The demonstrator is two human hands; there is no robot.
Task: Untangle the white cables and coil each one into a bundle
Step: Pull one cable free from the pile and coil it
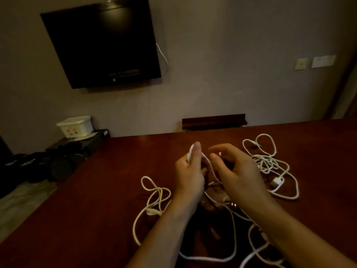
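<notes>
We have both hands raised over the dark red counter [108, 190], in the middle of the white cables [270, 165]; our left hand [190, 174] pinches a small loop of cable [209, 168] between thumb and curled fingers, the loop standing up past the thumb tip; our right hand [238, 171] is beside it with fingers curled inward, and a strand runs down between the two hands, but we cannot tell whether the right fingers actually grip it or only hover at it; the rest of the cable lies loose on the counter; one looped run [154, 198] sprawls to the near left, a knotted cluster with a white plug [277, 181] lies to the right, and more strands cross under our forearms at the near edge; nothing here is yet a finished bundle, so we judge the work early, at the start of coiling or freeing the first cable; the next move, as we read it, calls for feeding slack from the counter into the left hand's loop while the right hand guides the strand clear of the crossings below, since pulling hard could tighten the knot on the right; far off, a dark television [100, 45] hangs on the wall and a white box [75, 125] sits at the far left.
</notes>
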